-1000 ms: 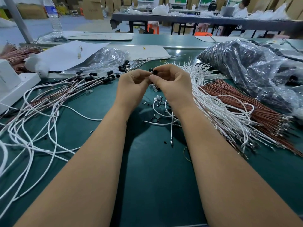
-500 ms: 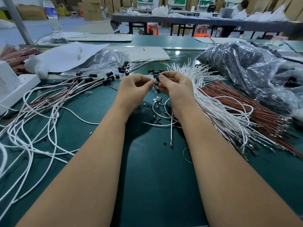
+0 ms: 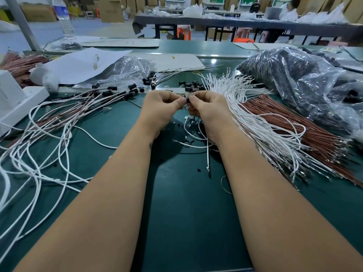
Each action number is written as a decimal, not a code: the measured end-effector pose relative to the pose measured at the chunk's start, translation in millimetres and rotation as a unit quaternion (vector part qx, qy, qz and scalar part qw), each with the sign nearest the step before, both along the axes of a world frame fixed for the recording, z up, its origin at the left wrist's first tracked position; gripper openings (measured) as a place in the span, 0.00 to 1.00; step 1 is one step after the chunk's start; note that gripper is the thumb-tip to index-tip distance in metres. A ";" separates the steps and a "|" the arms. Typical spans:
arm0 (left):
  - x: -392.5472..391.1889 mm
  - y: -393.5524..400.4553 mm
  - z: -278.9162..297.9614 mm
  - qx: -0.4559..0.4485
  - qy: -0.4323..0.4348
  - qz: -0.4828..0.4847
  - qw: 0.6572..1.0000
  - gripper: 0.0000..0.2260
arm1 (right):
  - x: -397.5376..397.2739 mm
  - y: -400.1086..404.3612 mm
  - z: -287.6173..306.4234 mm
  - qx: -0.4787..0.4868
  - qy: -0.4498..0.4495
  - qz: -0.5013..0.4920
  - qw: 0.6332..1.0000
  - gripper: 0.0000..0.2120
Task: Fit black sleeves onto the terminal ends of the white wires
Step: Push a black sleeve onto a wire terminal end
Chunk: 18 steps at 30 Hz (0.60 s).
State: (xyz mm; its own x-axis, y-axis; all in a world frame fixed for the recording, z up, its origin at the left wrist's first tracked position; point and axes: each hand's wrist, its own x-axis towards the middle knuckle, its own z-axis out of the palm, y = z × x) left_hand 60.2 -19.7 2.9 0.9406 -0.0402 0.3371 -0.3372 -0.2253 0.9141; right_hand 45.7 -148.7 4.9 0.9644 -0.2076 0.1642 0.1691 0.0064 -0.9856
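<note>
— Where are the hands?

— Both are raised together over the middle of the green table (image 3: 176, 222). The left hand (image 3: 160, 112) and the right hand (image 3: 208, 110) meet thumb to thumb, fingers curled, and between the tips sits a small black sleeve (image 3: 187, 100). Both hands pinch it, one from each side.

— And the wire it goes on?

— A white wire (image 3: 207, 154) hangs below the right hand and runs toward the person, its metal end lying on the table. Whether its upper end is already inside the sleeve I cannot tell; the fingers cover that spot.

— What lies around them?

— To the right, a thick bundle of white wires (image 3: 261, 122) fans out from behind the right hand, and just beside it, further right, lies a bundle of brown wires (image 3: 306, 130). A big plastic bag of dark parts (image 3: 298, 81) sits behind those.

— And to the left?

— A loose tangle of finished wires (image 3: 59, 122), white and brown, with black sleeves on their far ends near the middle of the table. A few loose sleeves (image 3: 191, 85) lie just beyond the hands. A crumpled clear bag (image 3: 129, 69) and a sheet of white paper (image 3: 82, 63) lie behind the tangle, a white box (image 3: 17, 103) stands at the left edge, and a water bottle (image 3: 63, 18) stands far back.

— Anything under the hands?

— Small black scraps and short wire loops on the table, too small to tell apart.
</note>
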 end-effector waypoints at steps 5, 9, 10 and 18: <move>-0.7 -0.6 -1.4 0.012 -0.003 -0.013 1.000 0.04 | 0.9 0.6 -2.3 -0.022 -0.008 -0.001 1.000 0.08; -1.4 0.3 -3.1 0.013 -0.008 -0.020 1.000 0.02 | 1.7 1.0 -4.4 -0.039 -0.005 0.001 0.999 0.08; -1.4 0.8 -3.2 0.014 -0.010 -0.021 1.000 0.02 | 1.7 0.5 -4.6 -0.038 -0.003 0.002 0.999 0.07; -1.1 4.9 0.3 0.068 -0.017 0.000 0.998 0.07 | 2.0 -0.9 -1.1 -0.036 -0.008 -0.019 0.999 0.07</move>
State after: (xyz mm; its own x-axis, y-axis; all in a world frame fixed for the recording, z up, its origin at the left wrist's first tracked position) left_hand 59.1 -14.7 3.2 0.9289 -0.0881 0.3596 -0.3670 -0.3466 0.8632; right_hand 47.7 -149.6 3.8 0.9531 -0.2312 0.1954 0.1836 -0.0713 -0.9804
